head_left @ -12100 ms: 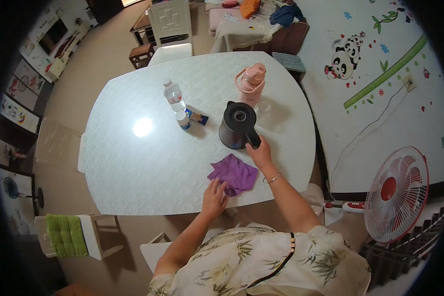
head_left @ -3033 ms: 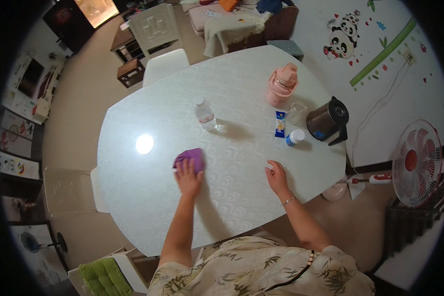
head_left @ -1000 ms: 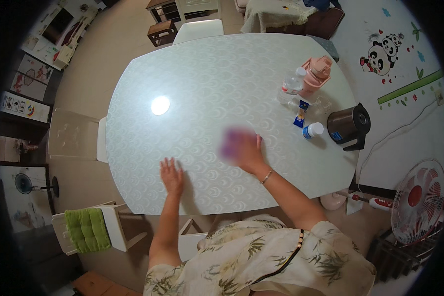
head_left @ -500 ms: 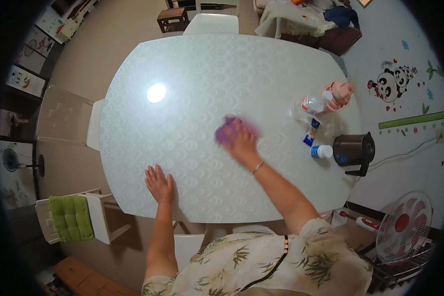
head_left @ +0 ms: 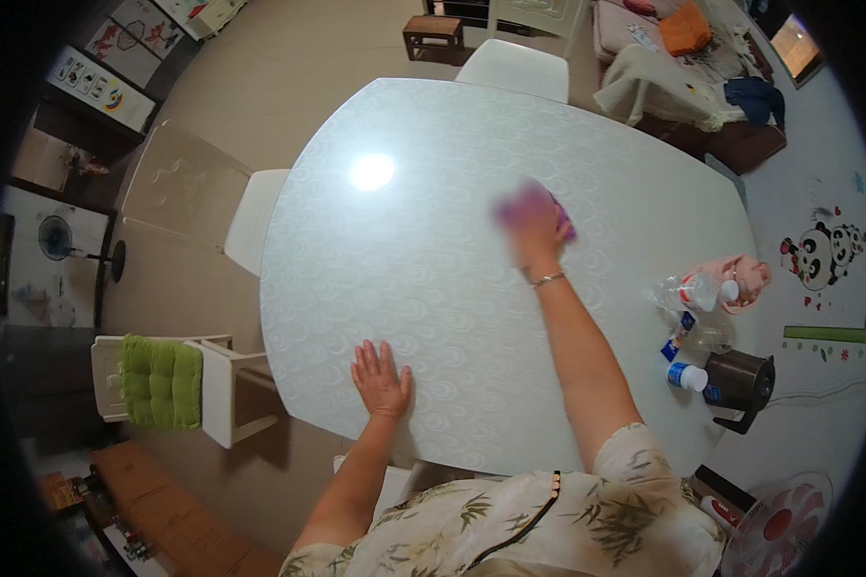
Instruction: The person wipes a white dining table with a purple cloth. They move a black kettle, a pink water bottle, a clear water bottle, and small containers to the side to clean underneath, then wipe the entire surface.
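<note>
Left grip [head_left: 383,389]: released, fingers spread, palm down on the surface [head_left: 433,279] towards the near edge, holding nothing. Right grip [head_left: 537,236]: grasping the purple cloth [head_left: 522,200], arm extended towards the far part of the surface (finger detail is blurred). The cloth sits beneath the fingers and shows past them on both sides.

Step in hand, as judged: wiping. For a good result the right palm should press the cloth flat and evenly, with folds smoothed out and each stroke overlapping the next. The left grip can serve as a prop during the long reach. Rightward strokes are best stopped short of the grouped items; the clear bottle looks the easiest to tip.

Count, roughly left to right: purple cloth, 1; blue packet [head_left: 674,340], 1; white-capped small bottle [head_left: 686,376], 1; clear bottle [head_left: 691,291], 1; clear cup [head_left: 714,336], 1 (outline faint); dark jug [head_left: 738,380], 1; pink flask [head_left: 749,279], 1. The last six crowd the right end, overlapping in view; which ones touch cannot be told.
</note>
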Demonstrator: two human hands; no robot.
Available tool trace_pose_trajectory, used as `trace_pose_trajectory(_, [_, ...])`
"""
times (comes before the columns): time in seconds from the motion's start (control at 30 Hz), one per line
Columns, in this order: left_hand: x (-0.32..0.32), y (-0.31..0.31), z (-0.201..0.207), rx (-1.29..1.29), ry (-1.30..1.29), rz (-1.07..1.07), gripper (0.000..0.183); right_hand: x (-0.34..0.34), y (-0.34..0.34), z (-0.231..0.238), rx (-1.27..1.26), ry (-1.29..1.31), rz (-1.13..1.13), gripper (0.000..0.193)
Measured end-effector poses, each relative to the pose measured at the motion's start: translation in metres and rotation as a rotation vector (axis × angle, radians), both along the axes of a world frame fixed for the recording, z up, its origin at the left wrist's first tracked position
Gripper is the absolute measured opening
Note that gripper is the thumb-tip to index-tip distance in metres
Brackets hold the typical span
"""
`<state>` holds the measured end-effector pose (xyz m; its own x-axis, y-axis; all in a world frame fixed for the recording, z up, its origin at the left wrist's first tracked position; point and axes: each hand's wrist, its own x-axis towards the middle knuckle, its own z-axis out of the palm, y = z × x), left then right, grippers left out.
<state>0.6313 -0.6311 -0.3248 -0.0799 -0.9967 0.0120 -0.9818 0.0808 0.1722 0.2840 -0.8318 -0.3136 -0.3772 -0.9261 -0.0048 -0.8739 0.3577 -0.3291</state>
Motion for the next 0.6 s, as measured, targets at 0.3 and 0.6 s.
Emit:
trace_pose_trajectory(0.3, [0.007,-0.008,0.009,0.050,0.048,-0.011,0.070,0.156,0.010,-0.016,-0.273,-0.102,0.646,0.051])
trace_pose_trajectory(0.6, [0.003,-0.005,0.006,0.088,0.170,-0.064,0.072,0.002,0.167,-0.021,0.044,0.155,-0.343,0.063])
